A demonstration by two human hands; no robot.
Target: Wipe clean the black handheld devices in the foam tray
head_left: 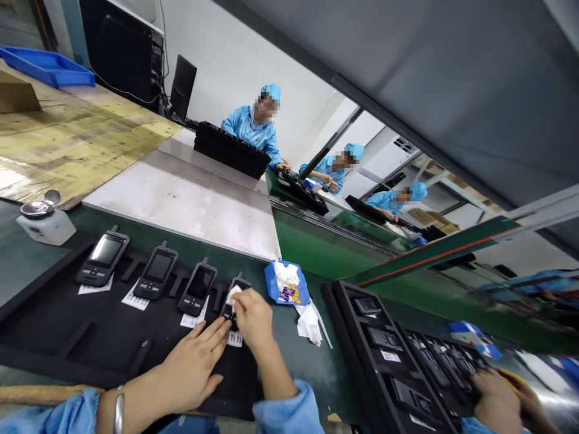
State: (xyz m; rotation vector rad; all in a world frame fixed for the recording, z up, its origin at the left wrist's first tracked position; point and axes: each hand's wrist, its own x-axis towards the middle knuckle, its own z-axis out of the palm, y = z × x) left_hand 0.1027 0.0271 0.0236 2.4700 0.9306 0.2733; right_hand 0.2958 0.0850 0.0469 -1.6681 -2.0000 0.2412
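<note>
My right hand [254, 319] pinches a white tissue [233, 295] against the screen of a black handheld radio [240, 281]. Flat and with fingers stretched out, my left hand [190, 369] rests its fingertips on the lower part of that radio, which the hands largely cover. It lies in a black foam tray [40, 340]. Further left in the same tray are three more radios with stub antennas and small screens: one nearby [198, 290], one in the middle [156, 271] and one at the far left [103, 258]. Paper labels with print [136, 296] stick out beneath them.
A blue box [286, 283] of white wipes stands behind my right hand, with crumpled tissue [309, 325] beside it. A white pump bottle [46, 226] is at the left. More radio trays [362, 349] and a co-worker's hands [497, 392] are at right. Several co-workers sit beyond.
</note>
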